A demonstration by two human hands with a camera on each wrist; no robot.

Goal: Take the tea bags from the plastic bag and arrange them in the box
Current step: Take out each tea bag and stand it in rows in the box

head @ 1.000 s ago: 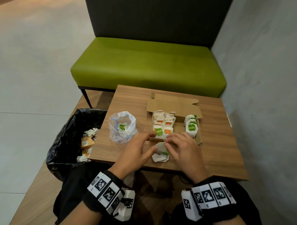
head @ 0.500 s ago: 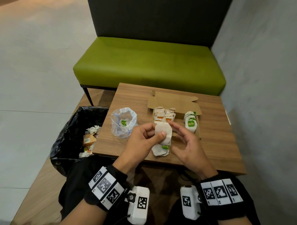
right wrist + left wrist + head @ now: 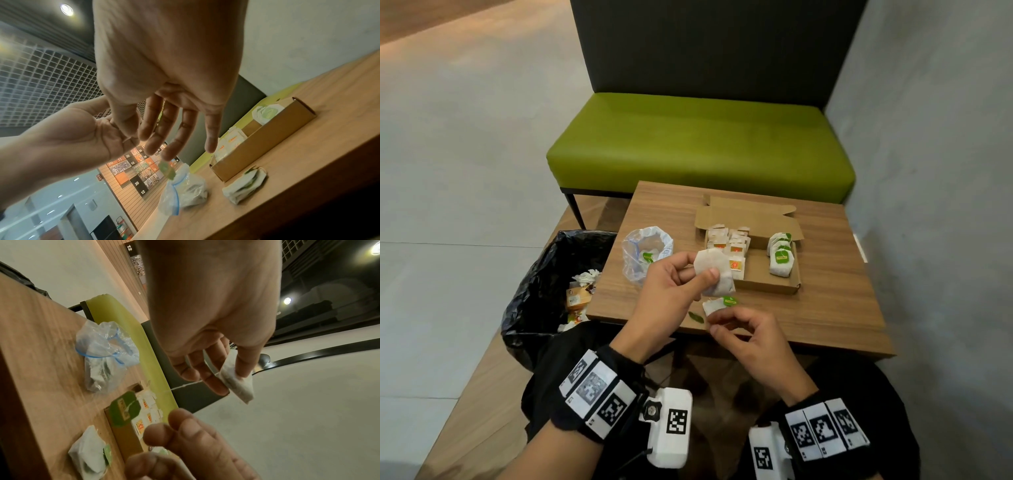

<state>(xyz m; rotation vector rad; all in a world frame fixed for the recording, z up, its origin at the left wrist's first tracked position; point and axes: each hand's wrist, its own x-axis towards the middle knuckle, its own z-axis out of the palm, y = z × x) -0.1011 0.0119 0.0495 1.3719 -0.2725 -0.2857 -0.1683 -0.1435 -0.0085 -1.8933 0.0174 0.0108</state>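
Observation:
My left hand pinches a white tea bag between thumb and fingers, above the table's near edge. Its string runs down to a green tag that dangles free. My right hand hovers just below and nearer me, fingers loosely curled and holding nothing. More green-tagged tea bags lie on the table in front of the cardboard box. The box holds orange-tagged bags on its left and green-tagged bags on its right. The plastic bag stands open left of the box with a tea bag inside.
A black bin bag with rubbish stands against the wooden table's left side. A green bench sits behind the table and a grey wall runs along the right. The box's lid flap lies open at the back.
My left hand picked a tea bag off the pile near the table's edge and raised it. My right hand drew back from the bag and sank toward me; the tag now dangles.

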